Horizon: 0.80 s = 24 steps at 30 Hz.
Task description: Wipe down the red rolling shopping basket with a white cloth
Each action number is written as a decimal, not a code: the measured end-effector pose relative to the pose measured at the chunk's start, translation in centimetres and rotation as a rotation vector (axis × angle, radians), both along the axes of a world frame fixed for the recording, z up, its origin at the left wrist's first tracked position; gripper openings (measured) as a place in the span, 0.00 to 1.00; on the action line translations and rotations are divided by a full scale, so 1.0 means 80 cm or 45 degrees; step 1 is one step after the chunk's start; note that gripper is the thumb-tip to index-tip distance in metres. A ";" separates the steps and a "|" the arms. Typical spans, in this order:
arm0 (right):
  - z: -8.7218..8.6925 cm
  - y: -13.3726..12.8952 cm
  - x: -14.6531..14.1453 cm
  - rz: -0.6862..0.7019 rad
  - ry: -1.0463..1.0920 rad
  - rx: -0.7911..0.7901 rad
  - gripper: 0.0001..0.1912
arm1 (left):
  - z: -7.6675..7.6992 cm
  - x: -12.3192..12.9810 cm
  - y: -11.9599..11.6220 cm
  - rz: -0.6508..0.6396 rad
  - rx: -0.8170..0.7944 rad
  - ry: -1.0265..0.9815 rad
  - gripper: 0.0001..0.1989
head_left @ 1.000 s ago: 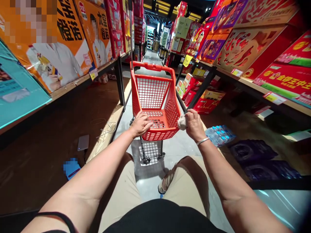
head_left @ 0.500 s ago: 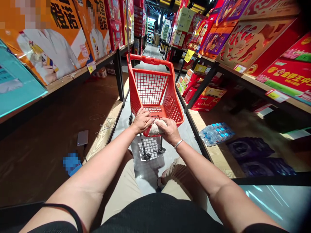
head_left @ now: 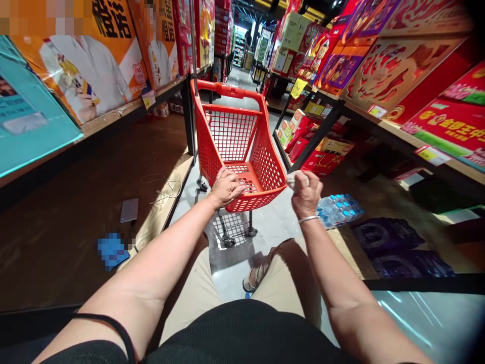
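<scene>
A red plastic shopping cart point(head_left: 268, 161) with a grid basket stands in the aisle in front of me, its basket showing nothing inside. My left hand point(head_left: 226, 189) is closed over the near rim of the basket, at its left part. Just off the cart's right near corner, my right hand point(head_left: 306, 191) is closed around a crumpled pale cloth point(head_left: 293, 178), most of which the fingers hide. A bracelet sits on the right wrist.
Shelves with orange boxes point(head_left: 109, 60) run along the left, a white power bank point(head_left: 129, 210) on the lower one. Red gift boxes point(head_left: 447, 124) fill the right shelf above bottled water point(head_left: 339, 210). Dark shelf posts flank the cart.
My right hand has moved right, off the cart's near rim, carrying the cloth. My left hand stays on the rim. The cart has turned slightly.
</scene>
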State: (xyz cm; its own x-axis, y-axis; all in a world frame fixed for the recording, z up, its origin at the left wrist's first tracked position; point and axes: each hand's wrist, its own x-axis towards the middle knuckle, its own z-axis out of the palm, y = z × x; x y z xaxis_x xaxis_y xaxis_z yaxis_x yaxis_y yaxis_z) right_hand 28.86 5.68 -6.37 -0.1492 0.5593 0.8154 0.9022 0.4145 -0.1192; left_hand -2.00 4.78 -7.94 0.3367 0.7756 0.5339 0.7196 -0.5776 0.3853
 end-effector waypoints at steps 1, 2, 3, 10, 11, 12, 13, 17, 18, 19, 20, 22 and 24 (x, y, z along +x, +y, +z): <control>-0.006 -0.006 -0.020 0.064 -0.008 -0.035 0.26 | 0.000 0.002 -0.001 0.000 0.001 -0.001 0.21; -0.013 -0.012 -0.041 0.171 -0.042 -0.105 0.26 | 0.000 0.003 -0.002 -0.002 0.000 -0.001 0.20; -0.018 -0.018 -0.060 0.247 -0.047 -0.174 0.27 | 0.000 0.003 -0.003 -0.002 0.000 -0.003 0.20; -0.003 -0.028 -0.077 0.607 -0.053 -0.541 0.31 | 0.002 -0.014 -0.006 0.045 -0.008 -0.024 0.20; 0.001 -0.024 -0.071 0.617 -0.093 -0.565 0.29 | 0.002 -0.016 -0.006 0.046 -0.015 -0.017 0.20; 0.003 -0.019 -0.067 0.606 -0.114 -0.573 0.27 | 0.003 -0.016 -0.006 0.043 -0.023 -0.009 0.20; 0.003 -0.014 -0.065 0.594 -0.114 -0.571 0.25 | 0.003 -0.017 -0.006 0.037 -0.031 -0.001 0.20; -0.012 -0.010 -0.088 0.714 -0.051 -0.527 0.19 | 0.002 -0.015 -0.004 0.035 -0.022 0.008 0.21; -0.019 -0.014 -0.100 0.748 -0.049 -0.486 0.19 | 0.002 -0.016 -0.003 0.033 -0.013 0.011 0.21; -0.026 -0.019 -0.113 0.764 -0.052 -0.426 0.19 | 0.001 -0.016 -0.003 0.025 -0.004 0.014 0.21; -0.034 -0.026 -0.127 0.763 -0.054 -0.347 0.19 | 0.001 -0.018 -0.002 0.014 0.004 0.016 0.21; -0.052 -0.037 -0.150 0.730 -0.056 -0.158 0.18 | 0.000 -0.020 -0.003 -0.015 0.012 0.007 0.23; -0.073 -0.046 -0.163 0.660 -0.059 0.018 0.16 | 0.000 -0.022 -0.004 -0.036 0.008 -0.021 0.25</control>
